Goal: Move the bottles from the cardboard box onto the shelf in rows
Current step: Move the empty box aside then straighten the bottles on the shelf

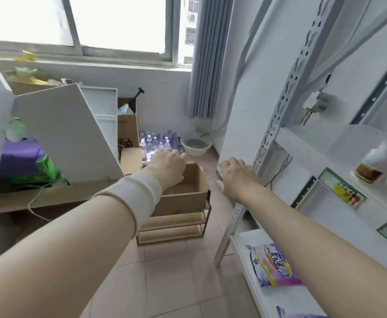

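- Seemingly empty, the left hand [167,165] hovers over the cardboard box [184,193] and the right hand [236,176] just right of it, fingers relaxed.
- Blurred bottles [376,162] stand on the shelf [307,143], right of the box; probably light, smooth plastic, best gripped mid-body.

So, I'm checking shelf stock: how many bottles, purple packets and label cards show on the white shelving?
Bottles: 2, one cut by the frame edge
Purple packets: 2, one partly out of frame
Label cards: 2
Total: 6
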Action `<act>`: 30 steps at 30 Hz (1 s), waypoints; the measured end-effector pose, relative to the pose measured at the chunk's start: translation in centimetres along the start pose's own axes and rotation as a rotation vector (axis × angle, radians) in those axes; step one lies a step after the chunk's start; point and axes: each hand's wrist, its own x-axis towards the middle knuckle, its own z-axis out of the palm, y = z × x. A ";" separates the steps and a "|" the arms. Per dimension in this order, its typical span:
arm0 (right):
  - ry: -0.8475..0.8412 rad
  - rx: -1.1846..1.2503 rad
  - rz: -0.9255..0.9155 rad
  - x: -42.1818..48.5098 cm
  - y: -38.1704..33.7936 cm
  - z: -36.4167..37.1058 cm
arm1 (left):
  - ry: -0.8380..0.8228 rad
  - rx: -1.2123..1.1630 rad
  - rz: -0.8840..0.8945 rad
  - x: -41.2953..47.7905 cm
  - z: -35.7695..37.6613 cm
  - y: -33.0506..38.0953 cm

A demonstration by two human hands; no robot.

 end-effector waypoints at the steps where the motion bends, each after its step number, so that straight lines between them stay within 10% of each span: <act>1: -0.030 0.010 -0.014 2.4 0.1 0.8 | -0.044 -0.037 -0.018 1.9 1.0 -0.8; 14: -0.280 0.015 -0.190 31.9 -3.7 12.5 | -0.379 -0.241 -0.229 21.1 19.6 -14.3; 30: -1.010 0.349 0.009 47.5 -11.4 40.2 | -0.866 -0.331 0.047 36.5 48.7 -16.8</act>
